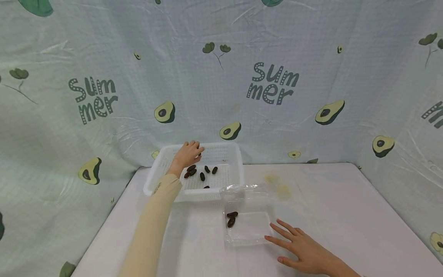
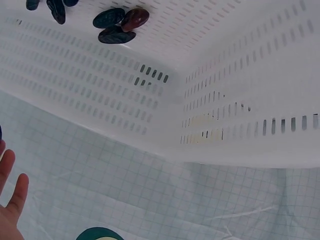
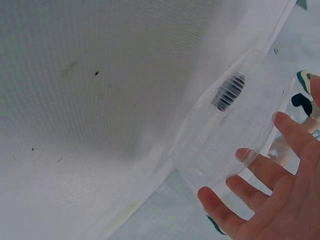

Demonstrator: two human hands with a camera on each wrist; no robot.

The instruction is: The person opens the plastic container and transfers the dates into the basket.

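Observation:
My left hand (image 1: pixel 187 156) is above the white plastic basket (image 1: pixel 238 165), fingers bent down, pinching a dark brown date (image 1: pixel 199 154) that is mostly hidden. In the left wrist view only part of that hand (image 2: pixel 11 200) shows, with a dark edge at its fingertips. Several loose dates (image 1: pixel 202 176) lie on the basket's slotted floor. Spread fingers mark my right hand (image 1: pixel 304 248), at the right side of a clear plastic box (image 1: pixel 250 227). Two dates (image 1: pixel 231 222) sit at the box's left side. The right wrist view shows its fingertips at the box wall (image 3: pixel 215 135).
A white table (image 1: pixel 328 204) carries the basket at back left and the box in front of it, near the middle. The box's clear lid (image 1: pixel 247 193) is folded back toward the basket's corner. A printed curtain (image 1: pixel 194 88) hangs behind the table.

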